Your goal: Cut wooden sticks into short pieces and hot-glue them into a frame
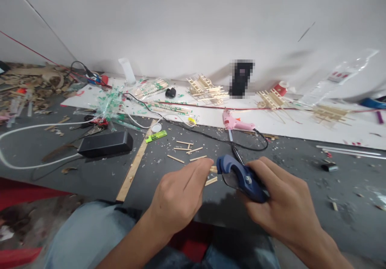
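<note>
My right hand is wrapped round a blue pipe cutter with a curved jaw and a pivot bolt. In my closed left hand are thin wooden sticks; only their ends show, right at the cutter's jaw. Whether the blade touches them cannot be made out. Just below lie short cut stick pieces on the grey table. Several more short sticks are scattered beyond my left hand.
A pink glue gun with a black cord lies behind the cutter. Small stick-built models stand along the wall. On the left are a black power adapter, a wooden strip, a green-yellow packet and plastic wrappers.
</note>
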`<state>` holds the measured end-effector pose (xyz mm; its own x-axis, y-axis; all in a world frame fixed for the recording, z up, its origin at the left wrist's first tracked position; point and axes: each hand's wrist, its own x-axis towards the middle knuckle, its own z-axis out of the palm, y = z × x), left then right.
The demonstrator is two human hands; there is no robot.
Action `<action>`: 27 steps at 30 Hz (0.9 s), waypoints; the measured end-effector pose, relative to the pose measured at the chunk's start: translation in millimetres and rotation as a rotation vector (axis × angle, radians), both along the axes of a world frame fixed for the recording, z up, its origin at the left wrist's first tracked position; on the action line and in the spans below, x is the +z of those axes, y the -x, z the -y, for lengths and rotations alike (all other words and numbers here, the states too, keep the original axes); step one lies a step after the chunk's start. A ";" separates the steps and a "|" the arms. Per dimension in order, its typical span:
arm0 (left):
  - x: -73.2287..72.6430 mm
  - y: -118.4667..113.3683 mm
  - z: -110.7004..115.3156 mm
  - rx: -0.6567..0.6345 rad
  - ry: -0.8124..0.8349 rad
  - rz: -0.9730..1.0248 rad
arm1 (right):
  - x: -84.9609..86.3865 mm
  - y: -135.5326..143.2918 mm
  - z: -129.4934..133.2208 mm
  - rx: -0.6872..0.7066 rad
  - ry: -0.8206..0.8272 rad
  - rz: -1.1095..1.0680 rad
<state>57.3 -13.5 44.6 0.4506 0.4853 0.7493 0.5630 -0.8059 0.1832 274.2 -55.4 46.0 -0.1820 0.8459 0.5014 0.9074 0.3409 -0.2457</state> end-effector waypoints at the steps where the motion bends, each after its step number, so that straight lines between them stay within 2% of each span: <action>1: 0.3 -0.7 -0.4 0.005 0.009 0.011 | 0.1 0.4 -0.4 -0.009 -0.001 0.006; 7: -4.3 -3.4 -5.9 0.014 0.082 0.020 | 5.7 2.5 -4.1 -0.055 0.023 0.076; 15: -23.3 -5.6 -18.0 -0.006 0.117 0.006 | -1.3 5.4 -13.1 -0.088 0.078 0.134; 18: -25.8 -4.8 -21.8 0.004 0.154 0.044 | 3.3 -3.7 -22.7 -0.151 0.139 0.164; 20: -22.5 -3.8 -23.2 0.004 0.326 0.102 | 9.5 -19.8 -31.0 -0.290 0.161 0.164; 23: -12.6 -2.9 -22.7 -0.126 0.894 0.309 | 12.3 -58.3 -38.3 -0.471 0.280 0.211; 25: -6.6 -2.9 -21.2 -0.265 1.267 0.509 | 4.0 -87.4 -35.8 -0.517 0.400 0.277; 27: -3.0 -3.7 -19.5 -0.358 1.492 0.653 | -12.6 -113.5 -28.2 -0.590 0.394 0.311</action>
<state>61.0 6.0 41.6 0.5079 0.8479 -0.1517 -0.0741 0.2185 0.9730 387.7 -27.3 33.3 0.2707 0.9520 0.1432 0.9589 -0.2798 0.0475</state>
